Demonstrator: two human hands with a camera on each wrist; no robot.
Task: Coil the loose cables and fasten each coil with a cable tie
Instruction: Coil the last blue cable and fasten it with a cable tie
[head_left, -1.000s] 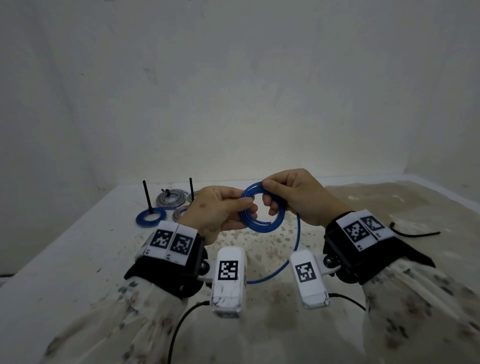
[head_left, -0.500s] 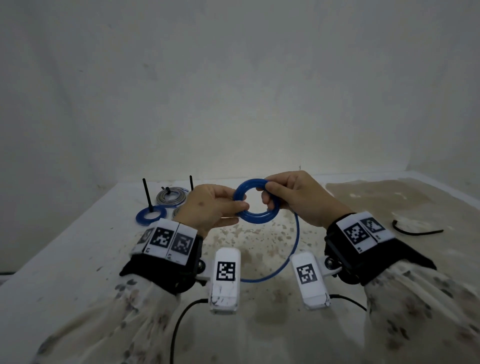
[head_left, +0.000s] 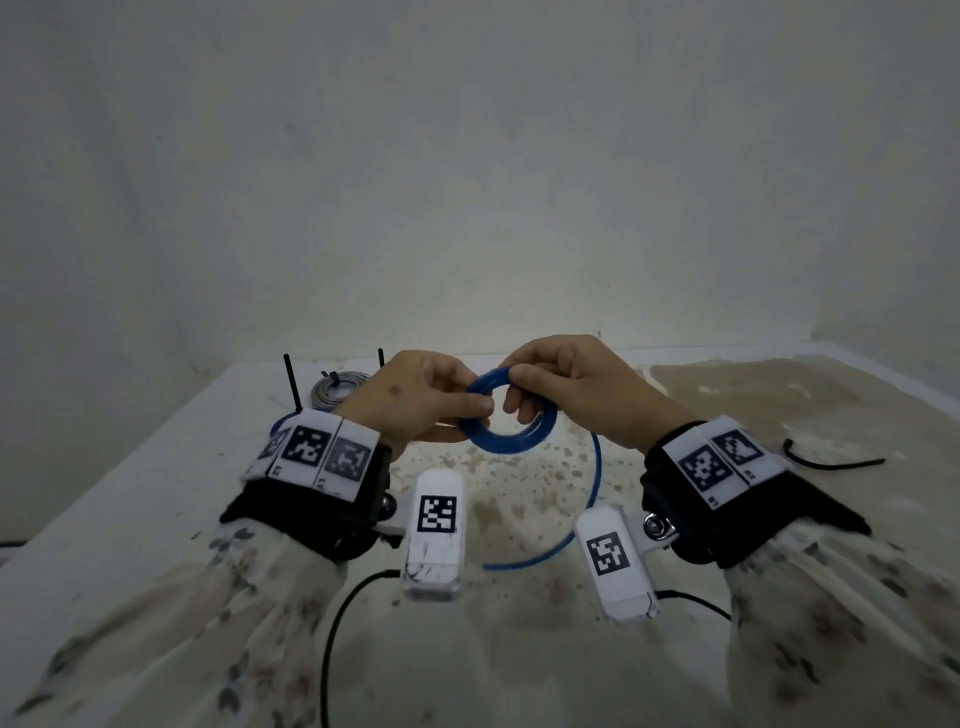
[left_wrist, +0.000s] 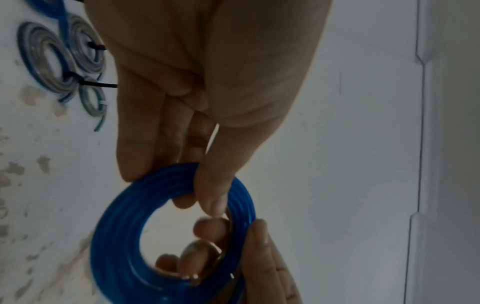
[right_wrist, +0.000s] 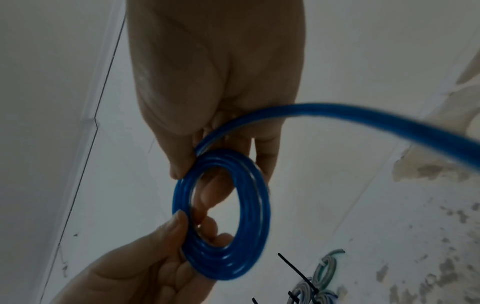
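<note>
A blue cable coil (head_left: 506, 441) hangs in the air between both hands above the table. My left hand (head_left: 470, 410) pinches the coil's left side between thumb and fingers, as the left wrist view shows on the coil (left_wrist: 124, 232). My right hand (head_left: 511, 389) pinches its upper right part, with fingers through the ring (right_wrist: 249, 207). The cable's loose tail (head_left: 587, 509) curves down from the right hand to the table; the right wrist view has the tail (right_wrist: 363, 117) leaving the hand.
Tied grey coils (head_left: 340, 387) and a blue one lie at the back left, black tie ends (head_left: 292, 382) standing up. A loose black cable tie (head_left: 831, 460) lies on the stained table (head_left: 519, 649) at right. Walls close the back and sides.
The coil has tilted flatter and dropped slightly. Both hands shifted their grip around it, and the loose tail has grown shorter as more cable was wound on.
</note>
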